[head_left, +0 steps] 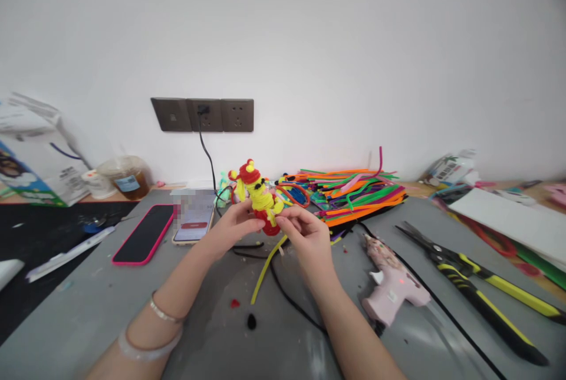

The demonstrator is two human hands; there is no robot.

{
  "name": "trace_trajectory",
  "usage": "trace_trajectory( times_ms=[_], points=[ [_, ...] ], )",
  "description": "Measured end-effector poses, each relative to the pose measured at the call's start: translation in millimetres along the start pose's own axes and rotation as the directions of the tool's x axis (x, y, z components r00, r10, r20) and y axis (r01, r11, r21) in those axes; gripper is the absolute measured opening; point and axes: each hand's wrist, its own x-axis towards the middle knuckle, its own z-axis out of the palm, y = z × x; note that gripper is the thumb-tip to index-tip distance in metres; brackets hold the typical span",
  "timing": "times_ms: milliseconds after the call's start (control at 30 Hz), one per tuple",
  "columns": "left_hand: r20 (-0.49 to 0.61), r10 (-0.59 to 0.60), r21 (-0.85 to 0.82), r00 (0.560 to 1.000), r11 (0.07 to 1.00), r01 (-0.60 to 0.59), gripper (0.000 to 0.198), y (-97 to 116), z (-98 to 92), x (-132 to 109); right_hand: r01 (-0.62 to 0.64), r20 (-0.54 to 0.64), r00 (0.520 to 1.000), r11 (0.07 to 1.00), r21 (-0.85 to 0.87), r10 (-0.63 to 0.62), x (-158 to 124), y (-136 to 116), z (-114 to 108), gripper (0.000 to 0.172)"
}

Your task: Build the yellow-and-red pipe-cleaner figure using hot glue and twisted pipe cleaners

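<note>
A small red and yellow pipe-cleaner figure point(262, 198) is held upright above the mat, between my two hands. My left hand point(239, 224) grips it from the left, thumb against its lower red part. From the right, my right hand point(307, 233) pinches at its yellow and red lower side with thumb and forefinger. A yellow pipe cleaner point(266, 271) slants down below the hands; whether it joins the figure I cannot tell. On the grey mat point(212, 333) beneath lie a black bit point(252, 321) and a red scrap point(234, 303).
A pink glue gun point(393, 288) and long-nose pliers point(469, 274) lie at right. Behind is a heap of coloured pipe cleaners point(354, 191). Two phones, one pink-cased point(145, 235) and one lit point(194, 221), are left, near a drink cup point(128, 179). Black cables cross the mat.
</note>
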Motion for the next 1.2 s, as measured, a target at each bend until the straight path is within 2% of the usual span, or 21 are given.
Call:
trace_trajectory(
  times_ms=[100, 200, 300, 400, 533, 633, 767, 967, 1200],
  points=[
    [-0.009, 0.005, -0.010, 1.000, 1.000, -0.005, 0.035, 0.8, 0.9, -0.2, 0.004, 0.029, 1.000, 1.000, 0.008, -0.004, -1.5, -1.8, 0.5, 0.026],
    [-0.050, 0.007, -0.071, 0.999, 0.997, -0.011, 0.033, 1.4, 0.7, 0.8, 0.013, 0.042, 0.999, 0.995, 0.101, -0.018, -2.0, -3.0, 1.7, 0.030],
    [-0.108, 0.014, -0.196, 0.994, 0.980, -0.035, 0.028, 3.9, -0.1, 3.5, 0.044, -0.012, 0.999, 0.966, 0.253, -0.042, 0.2, -4.2, 2.1, 0.036],
    [-0.171, 0.019, -0.286, 0.985, 0.956, -0.068, 0.024, 8.5, -1.7, 6.6, 0.075, -0.099, 0.994, 0.949, 0.307, -0.046, 3.4, -5.4, 0.0, 0.046],
    [-0.221, 0.012, -0.314, 0.975, 0.946, -0.083, 0.026, 14.5, -4.2, 8.4, 0.096, -0.162, 0.985, 0.951, 0.293, -0.050, 4.8, -3.5, -3.5, 0.052],
    [-0.237, 0.022, -0.291, 0.971, 0.952, -0.093, 0.027, 14.7, -6.4, 8.8, 0.091, -0.159, 0.986, 0.960, 0.264, -0.049, 4.4, 0.9, -3.2, 0.046],
    [-0.227, 0.049, -0.260, 0.973, 0.959, -0.109, 0.030, 10.9, -9.5, 10.2, -0.014, -0.108, 0.993, 0.973, 0.231, 0.040, 4.5, 5.6, -1.9, 0.029],
    [-0.185, 0.032, -0.248, 0.982, 0.966, -0.078, 0.024, 9.0, -12.2, 11.5, -0.069, -0.065, 0.994, 0.977, 0.200, 0.083, 4.2, 5.8, -2.0, 0.029],
    [-0.146, -0.041, -0.341, 0.988, 0.940, -0.012, 0.036, 4.8, -14.2, 12.8, -0.033, -0.011, 0.999, 0.991, 0.129, 0.034, 2.2, 4.1, -1.7, 0.053]
  ],
)
